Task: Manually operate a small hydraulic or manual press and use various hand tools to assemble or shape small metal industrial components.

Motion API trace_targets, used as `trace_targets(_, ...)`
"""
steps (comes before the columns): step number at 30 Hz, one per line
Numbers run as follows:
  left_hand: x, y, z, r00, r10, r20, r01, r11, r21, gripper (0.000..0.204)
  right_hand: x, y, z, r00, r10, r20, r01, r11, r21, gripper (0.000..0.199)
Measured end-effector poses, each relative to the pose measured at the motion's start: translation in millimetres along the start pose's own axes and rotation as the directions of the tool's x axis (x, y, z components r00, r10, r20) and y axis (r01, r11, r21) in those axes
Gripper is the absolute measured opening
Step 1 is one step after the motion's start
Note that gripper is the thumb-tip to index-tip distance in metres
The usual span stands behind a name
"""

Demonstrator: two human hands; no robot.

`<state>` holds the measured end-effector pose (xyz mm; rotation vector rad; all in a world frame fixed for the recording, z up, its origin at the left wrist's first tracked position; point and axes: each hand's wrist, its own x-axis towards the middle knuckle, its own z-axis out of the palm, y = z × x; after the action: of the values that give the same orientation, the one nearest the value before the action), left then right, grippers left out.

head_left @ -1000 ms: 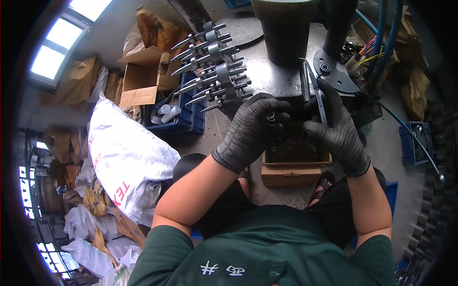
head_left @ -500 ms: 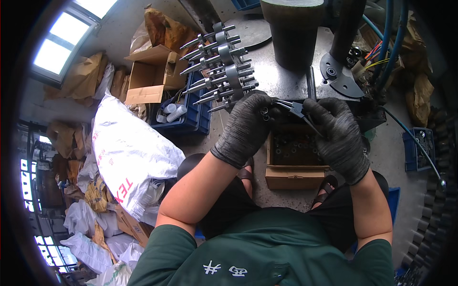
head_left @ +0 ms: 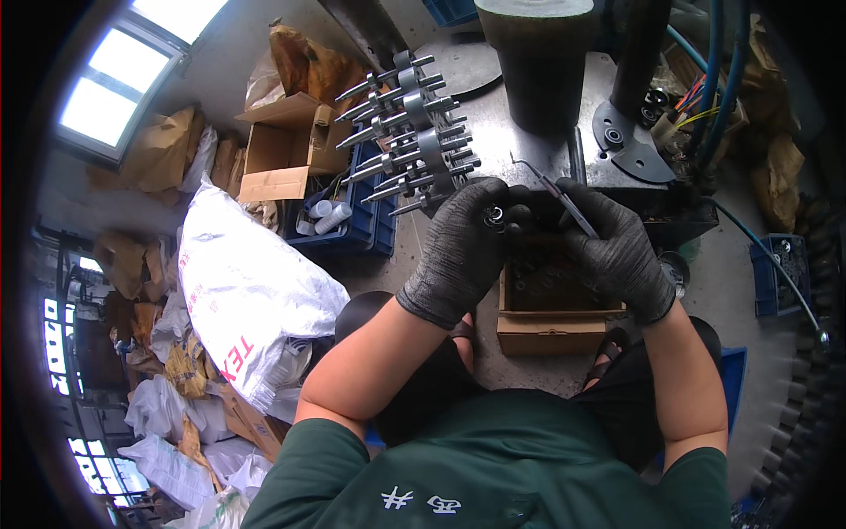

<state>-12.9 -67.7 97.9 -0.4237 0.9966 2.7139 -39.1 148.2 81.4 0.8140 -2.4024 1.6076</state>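
Note:
My right hand (head_left: 621,251), in a dark grey work glove, is closed round bent-nose pliers (head_left: 564,201). Their thin hooked tip points up and to the left, over the metal table (head_left: 493,123). My left hand (head_left: 458,251), gloved alike, is curled with small shiny metal rings (head_left: 494,217) between its fingers. How many rings it holds is partly hidden. Just beyond the left hand stands a stack of round metal plates with several steel shafts (head_left: 423,132) sticking out. Below both hands an open cardboard box (head_left: 555,333) contains small ring-like metal parts, mostly in shadow.
A thick metal column (head_left: 542,79) rises from the table, with a flat curved plate (head_left: 639,159) to its right. Blue hoses (head_left: 718,79) hang at the right. To the left are a white sack (head_left: 251,291), a blue crate (head_left: 374,212) and an open carton (head_left: 282,150).
The pliers' tip has swung away from my left fingers and now points upward. My right hand has turned and dropped slightly. The rings in my left hand show more openly.

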Motion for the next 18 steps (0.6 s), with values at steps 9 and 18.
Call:
trace_targets(9, -24.5, -9.7, 12.8, 0.979, -0.092, 0.183, 0.082, 0.995, 0.061, 0.026, 39.2, 23.8, 42.9, 0.885, 0.319, 0.338, -0.465, 0.622, 0.63, 0.058)
trace_targets(18, -26.2, -6.1, 10.4, 0.992, -0.101, 0.078, 0.099, 0.995, 0.029, 0.035, 63.7, 32.9, 57.6, 0.92, 0.236, 0.312, -0.364, 0.809, 0.461, 0.059)
